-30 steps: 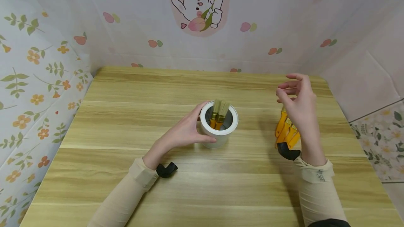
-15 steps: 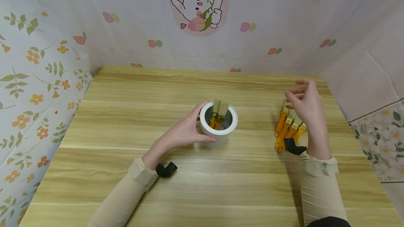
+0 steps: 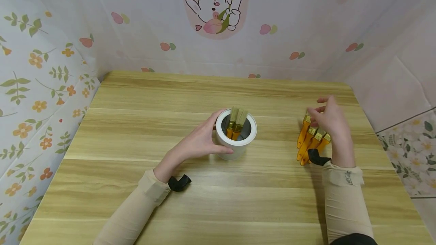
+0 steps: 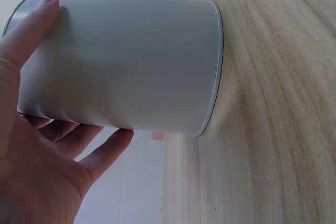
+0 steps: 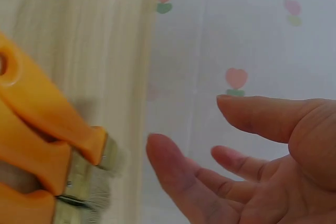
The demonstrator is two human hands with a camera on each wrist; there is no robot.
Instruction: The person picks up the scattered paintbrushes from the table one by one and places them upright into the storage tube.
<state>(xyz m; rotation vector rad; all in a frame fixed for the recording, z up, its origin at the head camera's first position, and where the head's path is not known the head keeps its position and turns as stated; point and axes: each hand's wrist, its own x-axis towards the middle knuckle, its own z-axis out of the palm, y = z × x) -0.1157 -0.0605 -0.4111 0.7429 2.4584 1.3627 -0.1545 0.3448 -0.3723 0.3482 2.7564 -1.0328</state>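
The left hand [image 3: 201, 141] reaches in from the near left toward the middle of the scene, its fingers and thumb curled in a grip, the palm facing right and the beige sleeve [image 3: 136, 209] running back to the near edge. The right hand [image 3: 328, 118] hovers low at the right, fingers loosely spread and slightly bent, holding nothing, its forearm [image 3: 344, 199] running straight toward the near edge.

Brush bristles [image 3: 311, 118] under right hand [image 3: 328, 120], handles [image 5: 31, 145] cropped (wrist view), blurred
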